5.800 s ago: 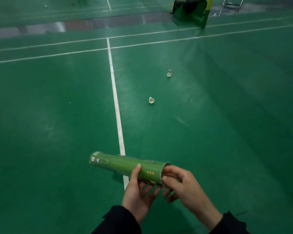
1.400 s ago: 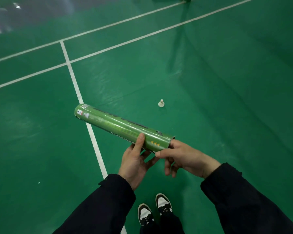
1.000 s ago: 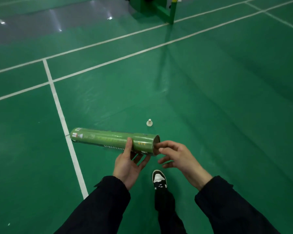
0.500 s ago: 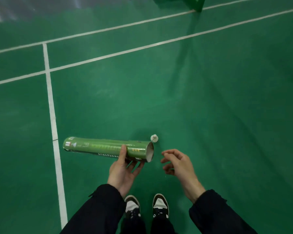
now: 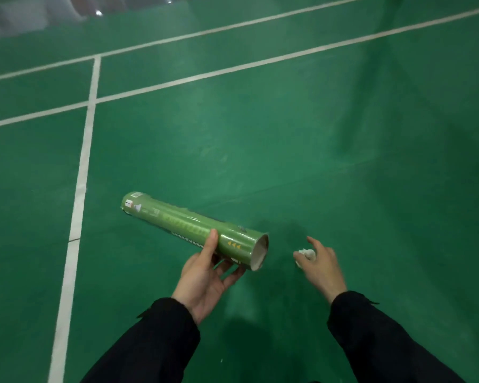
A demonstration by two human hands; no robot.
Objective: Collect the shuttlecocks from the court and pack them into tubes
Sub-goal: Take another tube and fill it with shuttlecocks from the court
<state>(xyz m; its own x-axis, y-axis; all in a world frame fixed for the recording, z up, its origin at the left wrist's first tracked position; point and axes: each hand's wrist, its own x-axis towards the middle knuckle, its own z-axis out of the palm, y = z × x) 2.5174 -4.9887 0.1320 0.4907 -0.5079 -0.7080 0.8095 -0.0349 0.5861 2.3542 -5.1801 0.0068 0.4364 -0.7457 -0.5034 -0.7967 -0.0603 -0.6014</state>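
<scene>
1. Green court floor (image 5: 288, 139) fills your view, crossed by white lines (image 5: 83, 167) at the left and across the top.
2. Your left hand (image 5: 205, 275) grips the tube (image 5: 188, 225) near its open end: thumb over the top, fingers curled underneath. That mouth faces right, toward your other hand, and the far end tilts up and away to the left.
3. Your right hand (image 5: 322, 265) is down by the floor, just right of the mouth, with its fingers closing round the shuttlecock (image 5: 306, 255). The thumb and forefinger look to be on it, but blur and the hand itself hide whether it has left the floor.
4. Expect almost no weight. The feather skirt is thin and likely to crush or bend, so don't squeeze it; the rounded cork end is the firm part, and that is the better place to pinch. Which way the cork points is too blurred to tell.
5. The tube looks like stiff, glossy card, so it may slip. Your hold close to the mouth should keep the opening steady.
6. Next, judging by the layout, you carry the shuttlecock the short way left and feed it in cork first.
</scene>
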